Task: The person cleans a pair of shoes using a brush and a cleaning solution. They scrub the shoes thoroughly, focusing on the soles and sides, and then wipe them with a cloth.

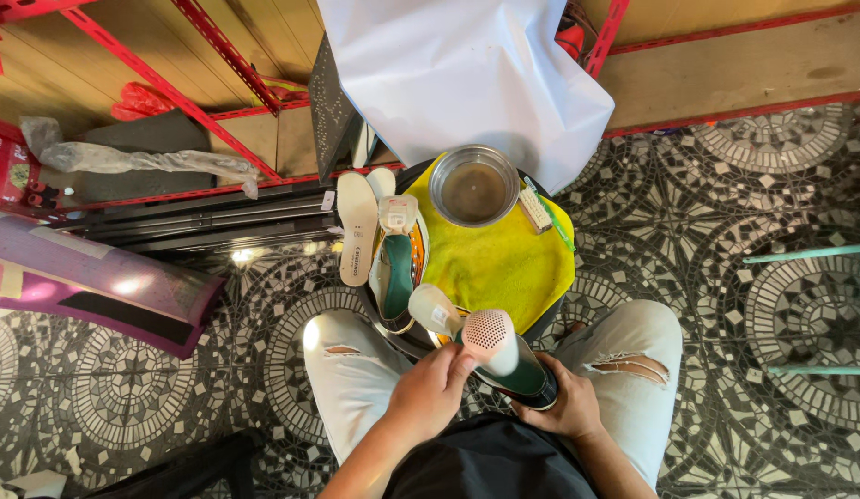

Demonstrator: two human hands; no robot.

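Green shoe [527, 377] sits btwn both hands over the lap, toe end hidden. Left hand [428, 393] fingers curl on a perforated white insole [493, 338] above them. Right hand [567, 405] wraps the shoe's far side; its fingertips are hidden.

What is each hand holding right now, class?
Left hand: grips the insole being fitted in the shoe.
Right hand: closed on the shoe.

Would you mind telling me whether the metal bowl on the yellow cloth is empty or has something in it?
It has something in it: the metal bowl stands upright on the yellow cloth, and brownish liquid covers its bottom.
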